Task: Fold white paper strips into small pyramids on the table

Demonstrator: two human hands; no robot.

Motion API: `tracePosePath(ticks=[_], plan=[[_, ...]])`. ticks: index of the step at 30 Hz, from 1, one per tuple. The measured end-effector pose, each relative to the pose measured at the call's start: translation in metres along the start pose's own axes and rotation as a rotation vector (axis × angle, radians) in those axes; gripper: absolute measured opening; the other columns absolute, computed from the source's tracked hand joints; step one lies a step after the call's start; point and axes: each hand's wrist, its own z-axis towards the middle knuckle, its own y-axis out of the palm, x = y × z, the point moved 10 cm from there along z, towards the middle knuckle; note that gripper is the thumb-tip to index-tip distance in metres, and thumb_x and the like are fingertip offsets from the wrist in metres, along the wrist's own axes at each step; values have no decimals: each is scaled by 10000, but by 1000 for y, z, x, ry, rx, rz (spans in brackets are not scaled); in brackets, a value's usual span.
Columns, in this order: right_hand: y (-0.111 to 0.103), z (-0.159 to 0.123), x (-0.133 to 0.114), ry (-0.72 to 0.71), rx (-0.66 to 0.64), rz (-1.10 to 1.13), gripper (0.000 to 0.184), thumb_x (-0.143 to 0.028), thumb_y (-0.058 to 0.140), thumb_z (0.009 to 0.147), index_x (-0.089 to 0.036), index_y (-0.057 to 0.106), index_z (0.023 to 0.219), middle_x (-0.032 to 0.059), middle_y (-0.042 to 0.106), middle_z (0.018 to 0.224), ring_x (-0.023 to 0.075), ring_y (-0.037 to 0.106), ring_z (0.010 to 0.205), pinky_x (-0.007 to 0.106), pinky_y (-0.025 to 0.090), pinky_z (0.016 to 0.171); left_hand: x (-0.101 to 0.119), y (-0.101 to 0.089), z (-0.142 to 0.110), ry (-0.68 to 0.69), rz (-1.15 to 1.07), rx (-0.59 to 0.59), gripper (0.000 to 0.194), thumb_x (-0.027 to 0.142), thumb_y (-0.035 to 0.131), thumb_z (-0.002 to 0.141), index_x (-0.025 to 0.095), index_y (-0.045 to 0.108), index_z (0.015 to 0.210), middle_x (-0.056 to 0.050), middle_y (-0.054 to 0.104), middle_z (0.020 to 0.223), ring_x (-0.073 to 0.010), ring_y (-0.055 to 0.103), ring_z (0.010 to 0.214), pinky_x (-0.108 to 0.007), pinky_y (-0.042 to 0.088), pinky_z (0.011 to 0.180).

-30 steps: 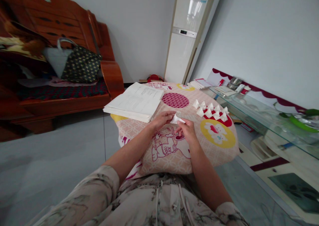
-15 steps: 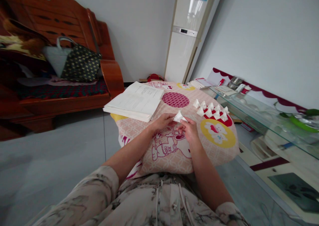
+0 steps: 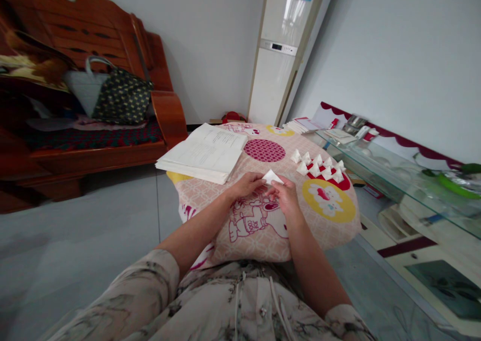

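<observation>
Between my two hands is a small piece of folded white paper (image 3: 272,176), its pointed top facing away from me. The fingers of my left hand (image 3: 248,184) pinch its left edge. My right hand (image 3: 284,191) grips the right corner with thumb and forefinger, the other fingers curled below. To the right stand several small folded paper pyramids (image 3: 316,169) in two rows on the cloth. A thick stack of printed paper sheets (image 3: 205,150) lies to the left, beyond my left hand.
A patterned pink tablecloth (image 3: 259,250) covers the table under my hands. Along the right runs a glass-topped cabinet (image 3: 398,180) bearing cups and a green bowl (image 3: 456,184). A wooden bench (image 3: 101,153) with bags stands at left, a tall white air conditioner (image 3: 276,70) behind.
The paper between my fingers now looks flatter, with one plain pointed top instead of a flared tip. My hands have stayed almost in place.
</observation>
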Motion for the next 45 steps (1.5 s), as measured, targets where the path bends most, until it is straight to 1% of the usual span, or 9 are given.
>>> tracePosePath(ticks=[5,9,13,17,23,27,34,40,45], plan=[[2,0,-1,-28,-1,-79,590,-470,746,671,-127,667,1145,-10,646,509,182,618,410,210,375,316,-12,1,1,-93,-59,13,425,530,741,792,115,668,841,-74,727,719,-158,685,606,-228,524,575],[1,-1,-6,-68,-2,-126,621,-529,713,730,-143,632,1209,-38,612,475,169,599,392,202,385,324,-14,2,1,-110,-86,31,420,525,762,773,119,659,799,-60,727,695,-144,678,589,-224,532,578],[-3,-1,-11,-123,16,-137,593,-544,713,751,-163,610,1194,-21,656,559,170,635,434,194,376,332,-12,1,2,-112,-91,54,406,521,761,768,127,666,785,-41,727,688,-127,658,564,-218,524,566],[-8,1,-9,-127,51,-149,567,-568,692,760,-165,600,1148,-34,622,505,167,608,403,196,361,330,-11,5,2,-112,-80,29,395,512,758,771,128,667,772,-43,726,692,-125,651,567,-209,504,554],[-9,3,-4,-122,43,-184,478,-583,651,799,-184,596,1055,-47,591,459,152,558,361,204,356,338,-7,5,1,-51,101,22,370,482,689,820,118,650,768,-30,702,680,-127,640,579,-197,474,537],[-9,3,-2,-121,32,-189,462,-579,624,823,-188,596,1069,-37,599,459,167,585,384,202,350,339,0,5,-2,-20,274,58,296,382,637,856,130,604,705,15,644,610,-102,603,546,-171,423,503],[-17,4,-10,-148,91,-170,516,-525,719,757,-179,609,1123,-24,617,525,178,597,414,219,322,323,2,7,-3,-34,276,92,185,259,552,892,150,600,751,-10,691,653,-131,662,577,-207,495,553],[-19,5,-12,-159,90,-160,538,-500,722,750,-169,614,1161,-29,596,513,181,582,424,238,330,344,4,5,-3,-3,362,109,202,228,522,916,154,598,744,-18,688,643,-128,662,576,-201,473,548],[-30,7,-15,-185,136,-214,461,-498,737,727,-168,654,1038,-18,628,558,148,526,422,241,320,375,15,5,-3,64,465,123,250,246,534,935,162,572,702,-7,661,612,-115,623,556,-208,444,570]])
